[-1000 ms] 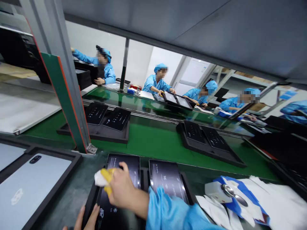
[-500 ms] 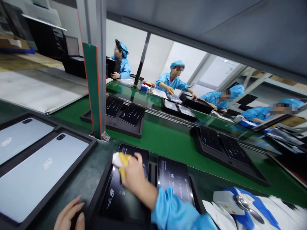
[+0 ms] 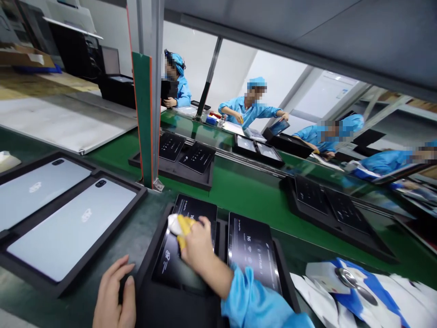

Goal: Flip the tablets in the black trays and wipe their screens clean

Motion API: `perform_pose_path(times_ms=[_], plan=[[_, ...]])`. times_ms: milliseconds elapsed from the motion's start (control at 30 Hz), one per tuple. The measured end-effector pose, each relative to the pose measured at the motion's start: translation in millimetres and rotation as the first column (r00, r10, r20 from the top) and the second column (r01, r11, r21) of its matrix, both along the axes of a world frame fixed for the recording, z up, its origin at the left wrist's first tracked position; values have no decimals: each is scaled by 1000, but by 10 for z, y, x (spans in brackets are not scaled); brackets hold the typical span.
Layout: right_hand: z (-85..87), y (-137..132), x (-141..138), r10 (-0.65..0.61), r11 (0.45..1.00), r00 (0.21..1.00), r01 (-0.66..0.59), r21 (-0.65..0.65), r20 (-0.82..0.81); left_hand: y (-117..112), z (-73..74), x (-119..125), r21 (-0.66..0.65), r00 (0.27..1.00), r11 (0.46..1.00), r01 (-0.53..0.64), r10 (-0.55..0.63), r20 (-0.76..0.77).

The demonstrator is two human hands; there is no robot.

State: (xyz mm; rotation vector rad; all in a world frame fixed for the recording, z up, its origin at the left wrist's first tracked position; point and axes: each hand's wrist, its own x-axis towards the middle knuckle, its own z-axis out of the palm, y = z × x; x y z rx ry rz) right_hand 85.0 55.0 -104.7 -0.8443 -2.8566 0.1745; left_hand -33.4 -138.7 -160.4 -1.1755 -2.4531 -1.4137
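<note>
Right hand [image 3: 196, 243] is down on the left tablet [image 3: 186, 248], fingers curled tight around a white cloth [image 3: 173, 223], yellow fingertip covers pressing it onto the dark screen near the top. That tablet lies face up in a black tray [image 3: 150, 269] at the near edge of the bench, with a second tablet [image 3: 252, 255] just beside it on the right. Left hand [image 3: 116, 296] lies flat and spread at the tray's left rim, gripping nothing. Off to the left, another tray [image 3: 136, 200] holds two silver tablets, backs up. Beyond runs the green belt [image 3: 246, 191], carrying more trays, with workers in blue across it.
</note>
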Motion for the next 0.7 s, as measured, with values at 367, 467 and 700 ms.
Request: perform_pose_path(times_ms=[367,467,700], plan=[[172,339,389,-146,988,989,147,-43,24,15,49,-24,-52,997,997,52,-49,56],[306,637,367,-319,948,948,319,-5,10,26,66,-31,-87,997,995,56,-51,53],[-431,-729,798,109,988,994,-111,-106,-30,50,32,-9,-136,993,987,84,-94,-72]])
